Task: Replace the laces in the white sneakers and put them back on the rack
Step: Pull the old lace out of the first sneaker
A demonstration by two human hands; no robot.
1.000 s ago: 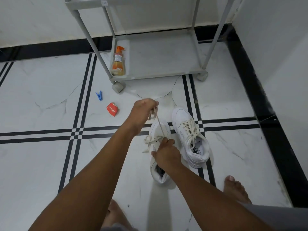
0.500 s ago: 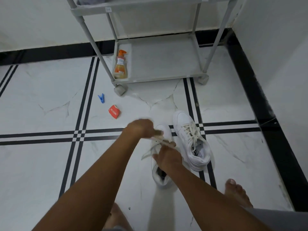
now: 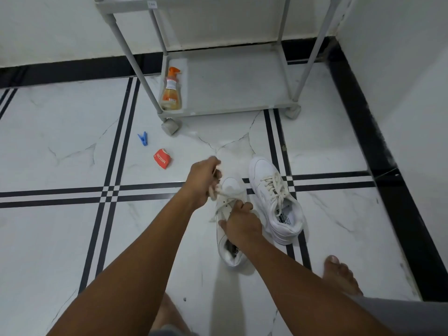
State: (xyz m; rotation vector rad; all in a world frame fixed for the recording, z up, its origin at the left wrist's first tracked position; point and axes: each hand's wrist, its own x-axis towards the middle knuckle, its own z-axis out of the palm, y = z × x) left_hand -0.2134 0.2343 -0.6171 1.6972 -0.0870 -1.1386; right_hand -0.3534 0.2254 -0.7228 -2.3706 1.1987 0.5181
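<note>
A white marble floor [image 3: 60, 141] is crossed by pairs of thin black inlay lines, and hairline cracks are seen at its middle. A black border strip [image 3: 378, 166] runs along the white walls [image 3: 400, 57] at the far side and the right. An orange spray bottle [image 3: 171, 89] stands upright at the far left, behind a grey pole. On the floor left of centre, a small blue clothespin [image 3: 143, 138] lies near a crumpled red sachet [image 3: 162, 158], the two apart. A bare foot [image 3: 340, 275] rests on the floor at the near right.
</note>
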